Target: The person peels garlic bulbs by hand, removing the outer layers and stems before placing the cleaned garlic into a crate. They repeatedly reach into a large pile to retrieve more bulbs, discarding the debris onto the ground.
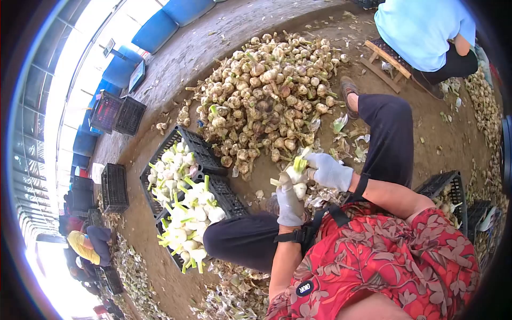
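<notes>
My left hand [289, 204], in a pale glove, is closed around a garlic bulb, with a short stem end poking out past the fingers. White garlic bulbs [297, 178] with pale green stems lie between my two hands. My right hand [328, 172], also gloved, has its fingers pressed on the stem of a peeled bulb. Unpeeled brown garlic is heaped in a large pile [261, 96] beyond my hands. Peeled white garlic with trimmed green stems [189, 218] fills black crates [221, 194] beside my knee.
A co-worker in a light blue top [421, 32] sits at the upper right by a wooden frame [388, 58]. Empty black crates [114, 186] and blue tubs [154, 33] stand at the left. Peeled skins [234, 293] litter the ground. Another person [90, 245] sits far left.
</notes>
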A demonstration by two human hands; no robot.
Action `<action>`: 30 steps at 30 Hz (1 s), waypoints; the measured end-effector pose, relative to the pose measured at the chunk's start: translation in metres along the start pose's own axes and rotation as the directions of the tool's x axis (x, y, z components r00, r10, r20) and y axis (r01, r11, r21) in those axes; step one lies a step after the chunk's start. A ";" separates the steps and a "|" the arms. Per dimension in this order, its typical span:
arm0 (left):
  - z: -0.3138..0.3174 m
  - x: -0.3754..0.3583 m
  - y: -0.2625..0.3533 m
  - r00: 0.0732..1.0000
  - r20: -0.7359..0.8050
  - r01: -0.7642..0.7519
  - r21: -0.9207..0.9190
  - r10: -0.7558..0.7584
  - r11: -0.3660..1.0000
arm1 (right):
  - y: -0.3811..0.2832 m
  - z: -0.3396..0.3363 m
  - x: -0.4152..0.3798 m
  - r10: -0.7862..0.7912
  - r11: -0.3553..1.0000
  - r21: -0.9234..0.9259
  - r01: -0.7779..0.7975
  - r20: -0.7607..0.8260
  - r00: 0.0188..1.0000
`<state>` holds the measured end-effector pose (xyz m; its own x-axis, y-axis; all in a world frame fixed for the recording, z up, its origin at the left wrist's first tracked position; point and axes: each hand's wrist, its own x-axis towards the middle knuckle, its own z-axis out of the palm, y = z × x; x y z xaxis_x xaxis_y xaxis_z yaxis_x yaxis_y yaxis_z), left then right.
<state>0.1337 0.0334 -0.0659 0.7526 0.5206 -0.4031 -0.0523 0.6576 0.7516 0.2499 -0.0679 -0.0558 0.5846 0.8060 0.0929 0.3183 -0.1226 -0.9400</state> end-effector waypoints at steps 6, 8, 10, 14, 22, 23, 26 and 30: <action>0.001 -0.004 0.003 0.987 0.158 -0.019 -0.137 0.041 0.990 | -0.034 -0.025 0.000 0.369 0.598 0.629 -0.496 0.333 0.868; -0.006 -0.003 -0.002 0.982 0.187 0.008 -0.241 0.039 0.970 | -0.023 -0.019 0.003 0.374 0.342 0.822 -0.455 0.325 0.869; -0.010 -0.004 -0.004 0.974 0.226 0.044 -0.328 0.033 0.944 | -0.022 -0.018 0.005 0.290 0.353 0.872 -0.338 0.241 0.926; -0.012 -0.010 0.003 0.898 0.427 0.063 -0.365 0.107 0.929 | -0.010 -0.029 0.018 0.404 0.419 0.859 -0.294 0.114 0.908; -0.010 -0.017 0.013 0.947 0.317 0.033 -0.277 0.059 0.960 | -0.040 -0.068 0.016 0.049 0.879 -0.474 0.040 0.174 0.983; -0.010 -0.016 0.013 0.937 0.342 0.028 -0.262 0.066 0.965 | -0.043 -0.066 0.015 -0.081 0.958 -0.262 0.120 0.153 0.985; -0.008 -0.012 0.013 0.959 0.267 -0.082 -0.073 0.098 0.994 | -0.062 -0.059 0.014 -0.057 0.973 -0.206 0.101 0.210 0.976; -0.002 -0.017 0.020 0.971 0.221 -0.084 -0.062 0.095 0.995 | -0.075 -0.048 0.011 -0.081 0.873 -0.452 0.184 0.239 0.968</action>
<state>0.1186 0.0387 -0.0454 0.8704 0.4480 -0.2044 -0.1555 0.6439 0.7492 0.2682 -0.0775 0.0316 0.3620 0.9281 0.0877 0.7228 -0.2200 -0.6551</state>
